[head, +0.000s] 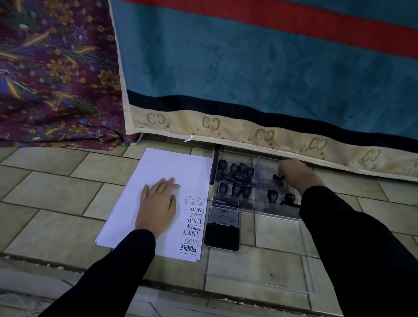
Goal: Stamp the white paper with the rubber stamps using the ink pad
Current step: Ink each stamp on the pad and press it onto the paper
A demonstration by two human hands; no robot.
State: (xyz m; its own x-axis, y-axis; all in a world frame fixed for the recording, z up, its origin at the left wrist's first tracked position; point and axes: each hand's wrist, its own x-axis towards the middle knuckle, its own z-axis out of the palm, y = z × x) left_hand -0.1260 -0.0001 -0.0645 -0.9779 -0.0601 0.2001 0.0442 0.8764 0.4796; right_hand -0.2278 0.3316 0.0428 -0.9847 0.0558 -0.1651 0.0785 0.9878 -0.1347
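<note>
White paper (167,170) lay on the tiled floor (50,196) under your flat, spread left hand (158,202); your right hand (295,175) pinched a rubber stamp (277,176) inside the clear box (260,187), beside the open ink pad (222,235)

A single head-worn, wide-angle camera looked forward and down from above the tiled floor (50,196), close enough that both black sleeves entered from the bottom edge and filled the lower frame. It faced a hanging teal and red blanket (260,69) across the upper frame and a patterned cloth (48,58) at upper left. The left hand (158,202) sat near centre, the right hand (297,176) right of centre. Straight lines bowed toward the frame's edges.
</note>
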